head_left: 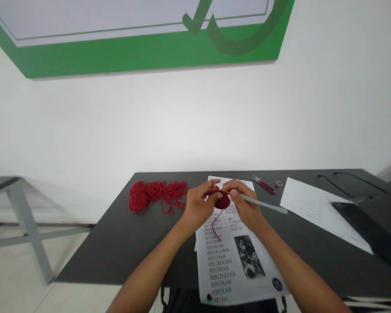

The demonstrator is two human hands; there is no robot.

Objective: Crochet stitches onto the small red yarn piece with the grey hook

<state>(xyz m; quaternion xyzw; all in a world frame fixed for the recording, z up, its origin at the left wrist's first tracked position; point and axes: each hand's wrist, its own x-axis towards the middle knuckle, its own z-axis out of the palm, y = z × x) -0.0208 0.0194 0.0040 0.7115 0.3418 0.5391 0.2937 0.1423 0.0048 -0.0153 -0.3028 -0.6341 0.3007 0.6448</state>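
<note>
My left hand [200,202] pinches a small round piece of red crochet [223,201], with red yarn looped over its raised index finger. A loose red tail of yarn hangs from the piece onto the printed sheet. In my right hand [246,200] is a crochet hook [263,203] with a long pale handle, held like a pencil. Its tip meets the top edge of the crochet piece between both hands; fingers hide the exact stitch. Left of my hands lies a red yarn ball [138,198] with a tangle of crimped yarn [167,193] beside it.
Under my hands a printed pattern sheet [221,278] overhangs the dark table's [117,248] front edge. To the right lie red-handled thread snips [263,184], a small metal ring [279,184], another paper [319,213], a black phone [365,230] and eyeglasses [358,184].
</note>
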